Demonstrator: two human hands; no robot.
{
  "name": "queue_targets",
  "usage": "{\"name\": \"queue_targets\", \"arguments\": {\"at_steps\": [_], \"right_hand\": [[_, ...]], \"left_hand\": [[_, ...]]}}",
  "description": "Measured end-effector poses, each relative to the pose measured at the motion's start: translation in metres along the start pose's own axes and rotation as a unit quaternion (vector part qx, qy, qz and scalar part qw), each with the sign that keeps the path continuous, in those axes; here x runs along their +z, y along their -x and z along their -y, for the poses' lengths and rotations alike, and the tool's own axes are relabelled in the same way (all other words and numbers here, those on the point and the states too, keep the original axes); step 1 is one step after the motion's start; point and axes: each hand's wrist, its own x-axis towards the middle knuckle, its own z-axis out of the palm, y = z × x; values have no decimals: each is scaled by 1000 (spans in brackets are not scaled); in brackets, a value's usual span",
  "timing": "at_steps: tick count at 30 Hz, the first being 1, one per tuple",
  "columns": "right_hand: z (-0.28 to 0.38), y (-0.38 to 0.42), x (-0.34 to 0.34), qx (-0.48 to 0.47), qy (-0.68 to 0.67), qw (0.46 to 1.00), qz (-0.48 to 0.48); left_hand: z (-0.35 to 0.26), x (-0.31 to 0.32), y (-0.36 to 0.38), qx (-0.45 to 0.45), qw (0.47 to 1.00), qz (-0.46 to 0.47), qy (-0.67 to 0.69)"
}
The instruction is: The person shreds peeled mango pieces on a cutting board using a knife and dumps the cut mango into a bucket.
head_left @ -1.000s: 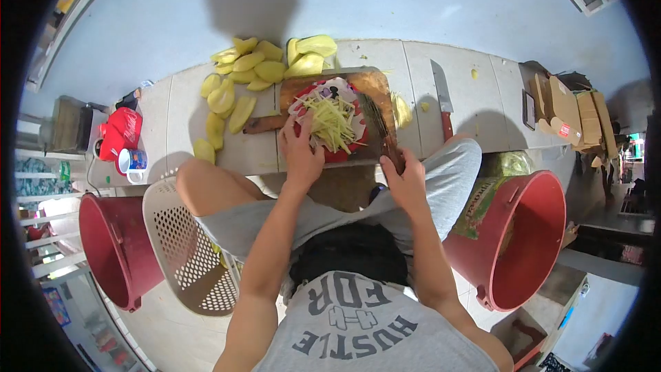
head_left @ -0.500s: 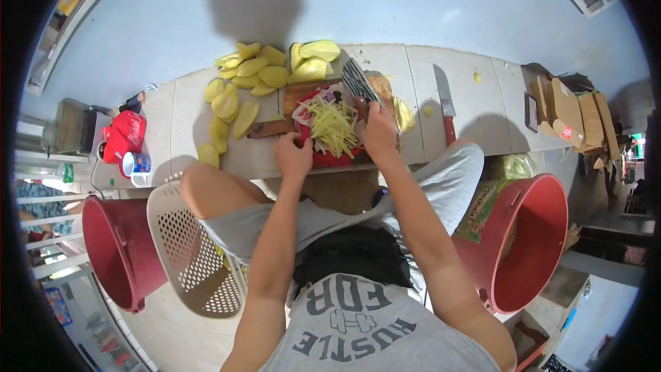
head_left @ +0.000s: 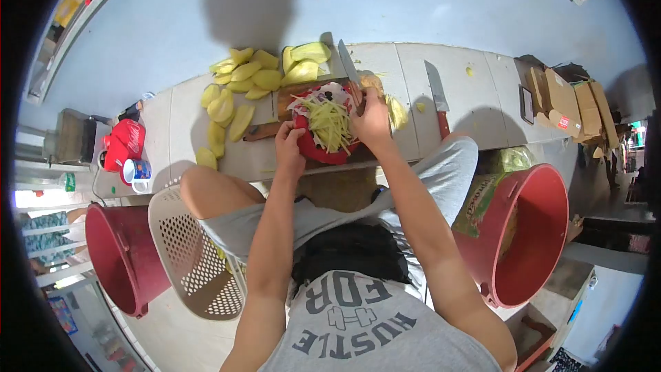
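Note:
A knife (head_left: 347, 60) is held in my right hand (head_left: 372, 121), blade pointing up and away from me. My left hand (head_left: 290, 146) pinches the left edge of a red cloth-like piece (head_left: 303, 139). Pale yellow-green shreds (head_left: 329, 124) are heaped on it, with a patterned white and dark part showing at its back edge. Beneath lies a wooden board (head_left: 292, 100), its handle reaching left. Peeled yellow-green fruits that look like mangoes (head_left: 246, 71) lie behind and left of the board. More pale peeled pieces (head_left: 301, 62) are beside them.
A second knife (head_left: 436, 93) with a red handle lies on the tiled counter (head_left: 406, 69) to the right. A mug (head_left: 137, 171) and red cap (head_left: 126, 139) stand left. Red bins (head_left: 110, 255) (head_left: 544, 234) and a beige basket (head_left: 180, 255) flank my legs. Cardboard boxes (head_left: 561, 103) sit far right.
The knife in my right hand has turned, its blade now seen narrower. My right hand has come closer to the shreds, and my left hand has shifted up slightly along the red edge.

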Motion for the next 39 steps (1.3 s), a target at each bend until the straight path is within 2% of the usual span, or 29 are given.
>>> {"name": "queue_targets", "arguments": {"at_steps": [3, 7, 11, 12, 13, 14, 16, 17, 20, 22, 24, 27, 30, 32, 34, 36, 39], "right_hand": [[13, -5, -17, 0, -11, 1000, -7], [31, -1, -66, 5, -22, 999, -29], [30, 16, -143, 8, -6, 995, -95], [36, 25, -170, 38, 13, 994, -104], [29, 34, -190, 14, 14, 987, -157], [30, 45, -217, 64, 15, 985, -160], [17, 70, -265, 50, 57, 969, -234], [11, 83, -288, 70, 55, 962, -257], [-6, 131, -353, 111, 84, 931, -338], [-16, 162, -386, 131, 102, 907, -386], [-33, 192, -413, 171, 121, 883, -421], [-47, 228, -434, 224, 176, 847, -448], [-67, 247, -442, 222, 169, 832, -480], [-77, 258, -441, 230, 119, 829, -496], [-83, 261, -437, 238, 105, 826, -501], [-90, 258, -435, 238, 89, 826, -502], [-102, 252, -431, 209, 102, 833, -502]], "left_hand": [[-10, 12, 4, 24, 1000, -6, 4], [-26, 49, 20, 7, 999, 30, 12], [-23, 105, 40, 2, 987, 149, 62], [-18, 122, 45, -5, 979, 192, 74], [-11, 140, 53, -15, 972, 218, 91], [-8, 160, 64, -40, 965, 246, 88], [12, 200, 81, -81, 949, 286, 100], [29, 219, 88, -111, 946, 285, 109], [60, 284, 127, -176, 906, 367, 119], [77, 324, 157, -199, 880, 425, 68], [100, 355, 189, -171, 871, 459, 34], [141, 376, 209, -173, 834, 511, -115], [175, 375, 219, -231, 837, 480, -123], [183, 370, 216, -227, 832, 492, -118], [175, 373, 211, -268, 827, 490, -62], [168, 379, 208, -260, 827, 492, -80], [148, 389, 203, -330, 830, 449, 33]]}}
